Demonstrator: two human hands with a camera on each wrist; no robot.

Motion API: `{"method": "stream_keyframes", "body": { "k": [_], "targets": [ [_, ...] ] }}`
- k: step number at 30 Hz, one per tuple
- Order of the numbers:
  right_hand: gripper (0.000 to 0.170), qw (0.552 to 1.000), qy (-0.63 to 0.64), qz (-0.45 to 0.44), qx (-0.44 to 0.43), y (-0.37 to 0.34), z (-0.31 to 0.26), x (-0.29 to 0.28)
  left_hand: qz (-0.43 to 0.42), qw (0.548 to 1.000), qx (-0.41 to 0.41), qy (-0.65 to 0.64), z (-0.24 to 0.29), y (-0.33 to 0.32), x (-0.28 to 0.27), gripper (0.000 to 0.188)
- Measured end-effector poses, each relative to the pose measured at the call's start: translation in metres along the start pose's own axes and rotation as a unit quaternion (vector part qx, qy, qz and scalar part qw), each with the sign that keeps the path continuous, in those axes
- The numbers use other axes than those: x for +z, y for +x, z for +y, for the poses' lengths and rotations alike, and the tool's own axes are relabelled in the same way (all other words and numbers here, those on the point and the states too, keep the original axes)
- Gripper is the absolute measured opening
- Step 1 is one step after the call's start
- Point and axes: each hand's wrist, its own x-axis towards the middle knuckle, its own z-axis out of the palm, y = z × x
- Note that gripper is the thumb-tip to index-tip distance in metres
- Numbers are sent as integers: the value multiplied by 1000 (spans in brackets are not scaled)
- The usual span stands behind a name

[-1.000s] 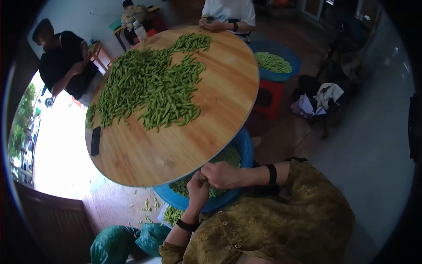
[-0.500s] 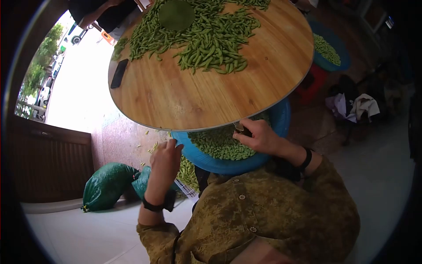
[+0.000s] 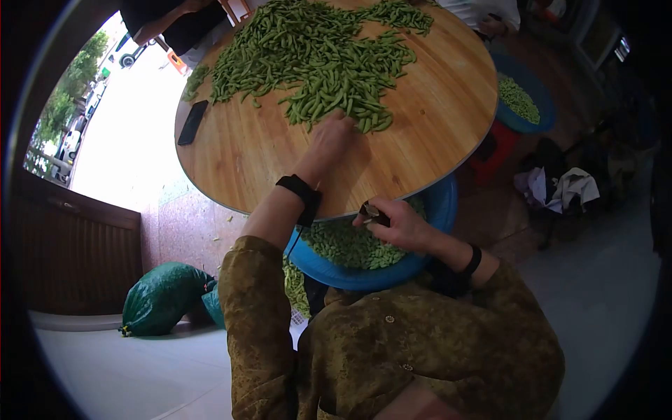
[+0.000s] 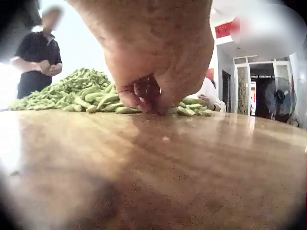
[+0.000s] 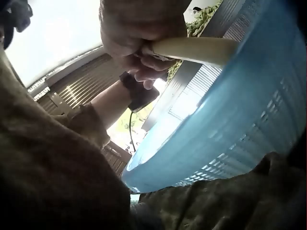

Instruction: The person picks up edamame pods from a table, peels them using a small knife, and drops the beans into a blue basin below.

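Observation:
My left hand (image 3: 332, 136) reaches over the round wooden table (image 3: 434, 133) to the near edge of a heap of green soybean pods (image 3: 336, 91). In the left wrist view its bent fingers (image 4: 129, 96) point down among the pods; what lies between the fingertips is hidden. Close to the table's front edge, my right hand (image 3: 402, 224) grips a small dark object (image 3: 374, 213) with a lighter piece on it. Below that hand sits a blue basin (image 3: 350, 281) holding shelled green beans (image 3: 350, 245). A pale rod (image 5: 196, 49) shows beside the right hand in the right wrist view.
A black phone (image 3: 192, 122) lies at the table's left. Another blue basin (image 3: 542, 105) of beans stands on a red stool (image 3: 493, 150). Green sacks (image 3: 164, 297) are on the floor. People stand or sit beyond the table (image 4: 38, 60).
My hands worked together over the basin, then separated. The left hand has moved up and forward to the pods on the table; the right still holds the dark object. The head view tilted down.

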Motion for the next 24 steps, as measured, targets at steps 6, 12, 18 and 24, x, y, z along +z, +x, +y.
{"method": "stream_keyframes", "body": {
  "k": [6, 12, 18, 24],
  "targets": [
    [21, 997, 66, -25, 32, 5, 1, 0, 42, 974, -124, -187, 27, -42, -29, 14],
    [24, 993, 81, -80, 30, 10, 17, 3, -28, 793, -338, -506, 79, -94, -68, 15],
    [29, 963, 254, -48, 78, 11, 17, 4, -15, 725, -331, -603, 85, -130, -65, 9],
    [23, 948, 295, -106, 54, 9, 10, 5, 29, 662, -352, -661, 90, -139, -55, 7]
  ]
}}
